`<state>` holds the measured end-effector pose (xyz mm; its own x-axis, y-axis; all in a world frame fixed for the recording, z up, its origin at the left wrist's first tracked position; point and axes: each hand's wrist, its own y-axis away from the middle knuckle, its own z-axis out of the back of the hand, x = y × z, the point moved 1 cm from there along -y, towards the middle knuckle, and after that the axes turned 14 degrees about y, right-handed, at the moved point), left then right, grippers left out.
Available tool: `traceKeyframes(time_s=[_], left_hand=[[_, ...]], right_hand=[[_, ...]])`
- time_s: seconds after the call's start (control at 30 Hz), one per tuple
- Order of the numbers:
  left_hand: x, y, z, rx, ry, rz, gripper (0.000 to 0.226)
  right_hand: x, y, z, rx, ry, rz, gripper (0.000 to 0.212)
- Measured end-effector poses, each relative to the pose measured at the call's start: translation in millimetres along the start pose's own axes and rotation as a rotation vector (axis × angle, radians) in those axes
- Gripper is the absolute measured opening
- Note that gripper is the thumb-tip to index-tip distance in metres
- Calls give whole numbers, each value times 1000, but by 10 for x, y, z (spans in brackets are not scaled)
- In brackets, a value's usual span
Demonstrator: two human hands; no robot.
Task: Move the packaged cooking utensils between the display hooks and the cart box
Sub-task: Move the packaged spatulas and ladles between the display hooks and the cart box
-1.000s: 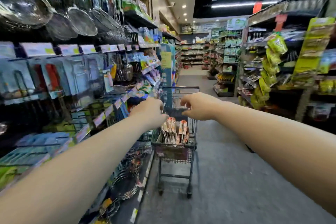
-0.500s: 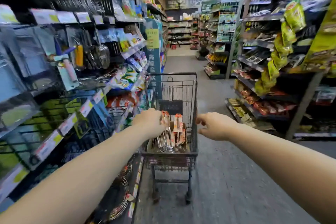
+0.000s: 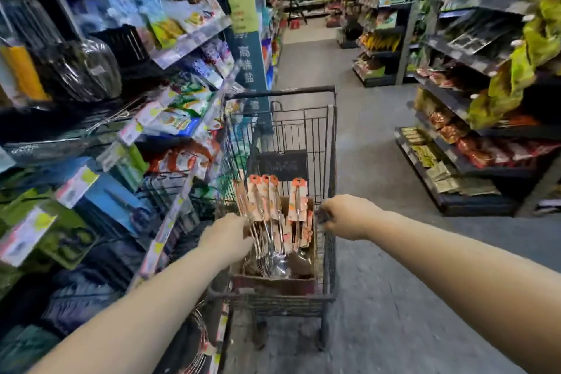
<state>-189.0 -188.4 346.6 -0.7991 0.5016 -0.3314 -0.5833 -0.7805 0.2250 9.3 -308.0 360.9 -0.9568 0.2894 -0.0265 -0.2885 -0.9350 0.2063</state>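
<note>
Laid the left fingers (image 3: 244, 229) against the near-left side of the packaged utensils (image 3: 273, 206), left hand (image 3: 226, 240) back uppermost. Could not tell, through the blur and the hand's own back, whether clasped on the packs or merely touching them. Curled the right fingers (image 3: 326, 217) round the wire rim of the cart (image 3: 331, 255), right hand (image 3: 349, 217) gripping there as a steady. Found the utensils standing upright, orange card tops up, in the cardboard box (image 3: 273, 284) inside the cart basket, between the two sets of fingers and just beyond the left ones. Saw the shelving (image 3: 194, 39) with its hanging goods off to the left of the left fingers, well apart from the right ones; hooks too smeared to single out.

Judged the step as the pick from the box: reaching for a pack to carry to the hooks. Needed next, probably: a firm pinch on one card top only, a straight lift clear of the neighbours and the box wall, then a swing leftward with the punched hole lined up on a free hook. Worth watching for a second pack dragged up with the first.
</note>
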Motion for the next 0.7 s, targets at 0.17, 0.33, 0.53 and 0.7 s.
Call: traceKeyframes(time_s=[0.17, 0.33, 0.53, 0.7], left_hand=[[63, -640, -280, 20, 85, 128, 40], [135, -1163, -635, 57, 167, 186, 36], [321, -1882, -1090, 117, 299, 246, 36], [619, -2510, -1519, 206, 344, 281, 46]], right_hand=[[-317, -843, -256, 108, 14, 76, 31], [-380, -1491, -653, 244, 3, 123, 33], [-365, -2138, -1190, 321, -53, 78, 40], [-267, -2794, -1698, 379, -33, 49, 33]])
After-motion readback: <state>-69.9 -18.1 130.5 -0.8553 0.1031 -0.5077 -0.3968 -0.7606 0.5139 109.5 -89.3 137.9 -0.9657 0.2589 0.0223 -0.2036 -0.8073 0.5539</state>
